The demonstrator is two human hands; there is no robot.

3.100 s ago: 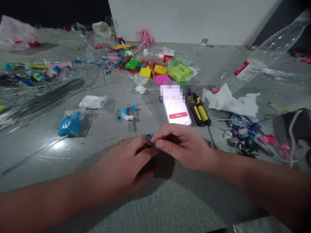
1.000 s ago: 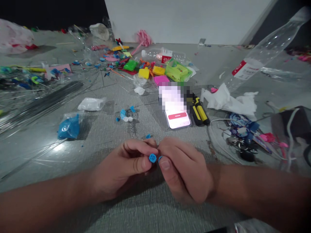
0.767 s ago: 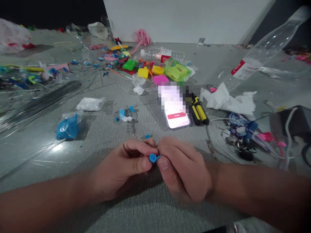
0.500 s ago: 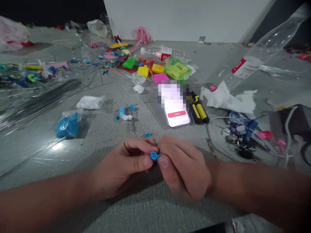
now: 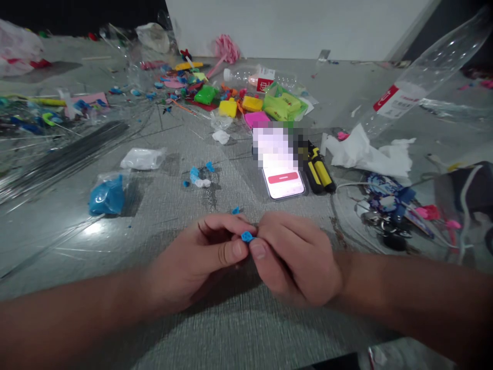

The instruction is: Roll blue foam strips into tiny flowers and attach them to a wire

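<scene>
Between my two hands is a small blue clay flower (image 5: 247, 237), shaped like a rosebud. My left hand (image 5: 210, 252) pinches it from the left between thumb and index finger. From the right, my right hand (image 5: 295, 259) presses thumb and bent fingers against its edge; the fingers hide the side they touch. Just beyond my fingertips lies a bit of blue clay (image 5: 235, 210). Farther off, small blue and white clay pieces (image 5: 198, 178) rest on the grey table. A lump of blue clay in clear wrap (image 5: 107, 195) sits to the left.
Yellow-and-black pliers (image 5: 319, 172) lie beside a lit phone (image 5: 285, 185). Crumpled tissue (image 5: 365, 151) and an upright plastic bottle (image 5: 400, 97) stand at right. Coloured clay packs (image 5: 283, 105) cluster at the back. A bundle of thin wires (image 5: 69, 156) stretches along the left.
The blue flower has tilted and moved slightly up between my fingers, so its swirled top shows at a flatter angle. Both hands keep their hold; the view has shifted slightly.
</scene>
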